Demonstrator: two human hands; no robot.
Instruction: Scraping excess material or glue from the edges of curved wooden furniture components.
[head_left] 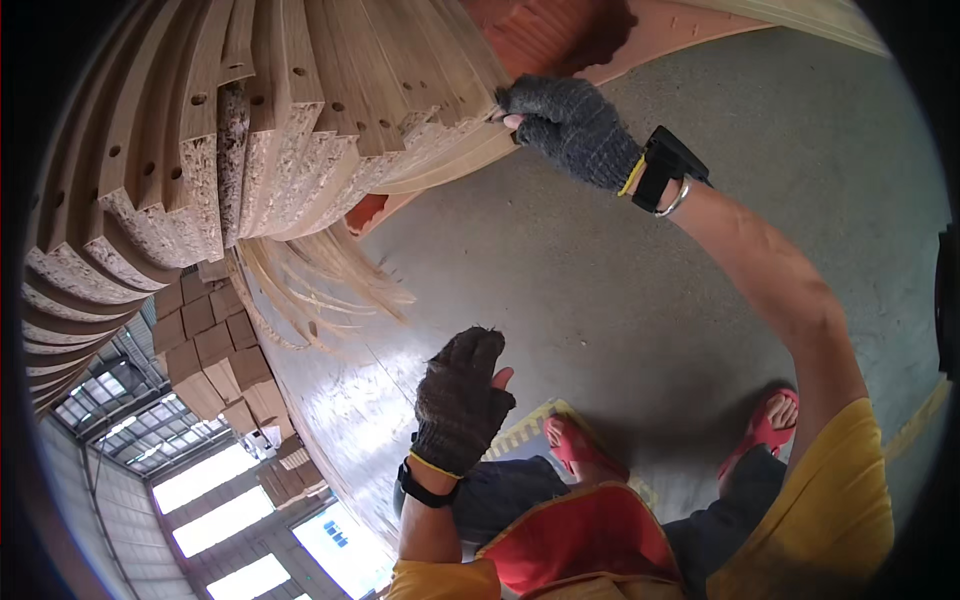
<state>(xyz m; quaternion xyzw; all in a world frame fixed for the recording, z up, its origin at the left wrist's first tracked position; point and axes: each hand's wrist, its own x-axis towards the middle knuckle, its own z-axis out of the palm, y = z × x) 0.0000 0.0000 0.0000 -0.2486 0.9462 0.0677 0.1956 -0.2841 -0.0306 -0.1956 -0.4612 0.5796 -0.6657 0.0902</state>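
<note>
Head view, as I monitor it remotely: worn fisheye facing steeply down over smooth grey concrete floor [620, 280] and red open-toed sandals [597, 458], long tan particleboard panels [365, 65] close, upper left.

The boards [370, 60] beside the right hand [565, 130], gloved in yellow-edged charcoal, are wood-grained brown with speckled tan ends [275, 180], while the left hand [460, 400] wears yellow-edged brownish grey, with grey floor [650, 270] between both hands and a red apron [590, 540] below.
</note>
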